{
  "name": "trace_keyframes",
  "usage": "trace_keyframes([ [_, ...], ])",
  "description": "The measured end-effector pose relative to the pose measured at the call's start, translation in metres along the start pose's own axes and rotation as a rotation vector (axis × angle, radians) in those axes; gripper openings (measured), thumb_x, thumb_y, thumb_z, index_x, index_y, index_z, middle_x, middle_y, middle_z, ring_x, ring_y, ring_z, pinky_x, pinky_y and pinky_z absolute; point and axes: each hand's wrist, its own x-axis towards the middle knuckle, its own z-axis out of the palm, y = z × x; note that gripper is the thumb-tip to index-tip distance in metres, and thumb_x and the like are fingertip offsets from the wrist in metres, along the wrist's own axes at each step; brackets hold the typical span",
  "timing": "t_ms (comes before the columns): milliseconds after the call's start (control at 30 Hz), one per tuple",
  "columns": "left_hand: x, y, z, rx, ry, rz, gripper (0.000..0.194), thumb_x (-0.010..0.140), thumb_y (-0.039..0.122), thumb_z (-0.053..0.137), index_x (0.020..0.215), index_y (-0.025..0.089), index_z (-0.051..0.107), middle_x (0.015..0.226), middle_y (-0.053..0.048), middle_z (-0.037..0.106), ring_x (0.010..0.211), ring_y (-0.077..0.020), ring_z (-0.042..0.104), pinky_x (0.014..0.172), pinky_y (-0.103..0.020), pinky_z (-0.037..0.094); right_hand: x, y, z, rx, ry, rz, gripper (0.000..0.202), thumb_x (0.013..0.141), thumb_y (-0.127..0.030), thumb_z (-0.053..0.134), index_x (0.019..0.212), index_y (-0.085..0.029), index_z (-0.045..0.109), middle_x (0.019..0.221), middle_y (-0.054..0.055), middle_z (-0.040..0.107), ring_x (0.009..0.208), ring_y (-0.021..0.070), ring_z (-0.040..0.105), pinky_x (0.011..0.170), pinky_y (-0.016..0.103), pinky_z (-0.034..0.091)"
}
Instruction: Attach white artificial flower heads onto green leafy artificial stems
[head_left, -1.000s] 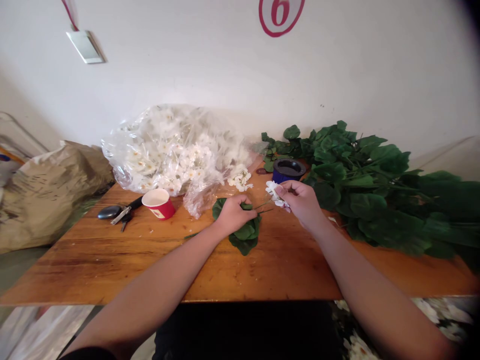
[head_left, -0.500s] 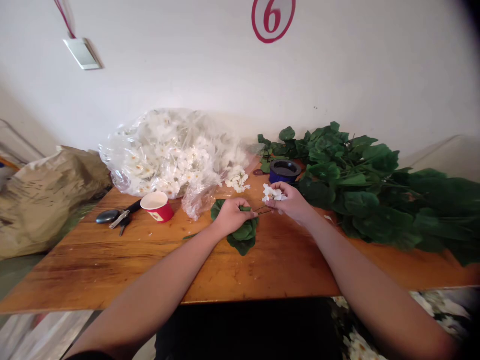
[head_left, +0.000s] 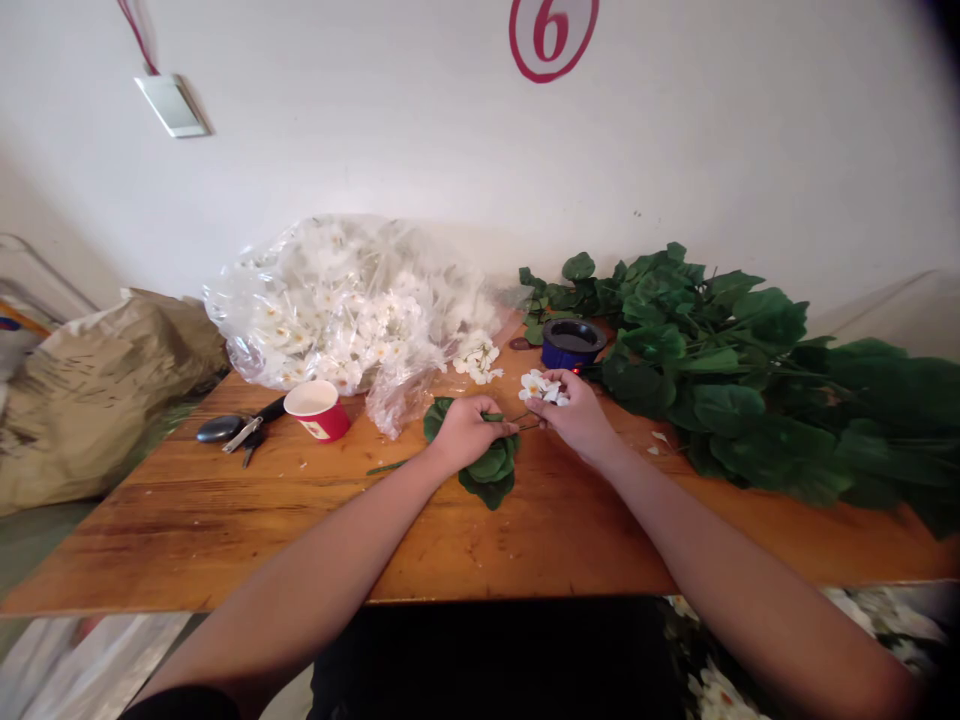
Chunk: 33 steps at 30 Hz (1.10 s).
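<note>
My left hand (head_left: 472,434) is closed round a stem of green artificial leaves (head_left: 491,468), which spread below and to the left of the fingers. To its right, my right hand (head_left: 574,410) pinches a small cluster of white artificial flowers (head_left: 541,388). Thin dark stems run across the short gap between the two hands. Just beyond the right hand stands a blue pot with a black rim (head_left: 571,343), and a small red light shows at its base. A loose bunch of white flowers (head_left: 477,356) lies beyond the left hand.
A clear plastic bag of white flowers (head_left: 352,310) fills the back left of the wooden table (head_left: 300,530). Piled leaf stems (head_left: 720,370) cover the right. At left are a red paper cup (head_left: 316,410), a black oval object (head_left: 219,429) and nail clippers (head_left: 243,434).
The white flowers in my right hand have turned slightly, showing more of their faces. Both hands keep their holds, and the view has shifted a little.
</note>
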Motion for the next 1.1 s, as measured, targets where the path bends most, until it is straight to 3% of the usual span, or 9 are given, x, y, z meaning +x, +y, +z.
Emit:
trace_keyframes([
  [267,-0.002,0.003,0.002,-0.032,0.065,-0.001,0.032,0.064,0.039,0.076,0.059,0.015,0.055,0.056,0.003,0.054,0.052,-0.0089,0.048,0.05,-0.021,0.036,-0.004,0.002,0.012,0.107,0.092,0.046,0.045,0.064,-0.036,0.077,0.089,-0.024,0.042,0.07,-0.006,0.057,0.046,0.0094,0.051,0.043,0.024,0.044],
  [733,-0.003,0.002,0.002,-0.07,0.045,0.057,0.036,0.065,0.042,0.076,0.059,0.016,0.052,0.055,0.005,0.051,0.052,-0.0079,0.043,0.051,-0.021,0.034,-0.004,-0.002,0.01,0.142,0.006,0.085,0.044,0.063,-0.039,0.077,0.088,-0.023,0.046,0.07,-0.004,0.058,0.05,0.0109,0.052,0.046,0.025,0.043],
  [800,-0.002,0.002,0.0,-0.07,0.033,0.039,0.037,0.064,0.044,0.076,0.06,0.016,0.053,0.055,0.005,0.051,0.051,-0.008,0.043,0.051,-0.021,0.034,-0.004,-0.006,0.008,0.076,0.046,0.016,0.044,0.064,-0.039,0.077,0.091,-0.023,0.045,0.074,-0.003,0.058,0.054,0.0126,0.054,0.05,0.027,0.046],
  [967,0.002,0.001,-0.007,0.002,-0.034,0.048,0.036,0.064,0.046,0.076,0.063,0.016,0.055,0.057,0.005,0.052,0.054,-0.0088,0.045,0.052,-0.021,0.033,-0.01,-0.018,0.006,-0.214,0.311,-0.396,0.035,0.076,-0.038,0.067,0.102,-0.022,0.05,0.1,0.006,0.062,0.087,0.0203,0.06,0.079,0.036,0.05],
  [1100,0.002,0.001,-0.012,0.065,-0.021,0.068,0.035,0.065,0.044,0.077,0.064,0.016,0.056,0.058,0.005,0.052,0.055,-0.0093,0.045,0.055,-0.022,0.034,-0.007,-0.028,0.007,-0.44,0.35,-0.676,0.024,0.082,-0.032,0.06,0.103,-0.022,0.058,0.115,0.011,0.06,0.11,0.0251,0.055,0.095,0.042,0.044],
])
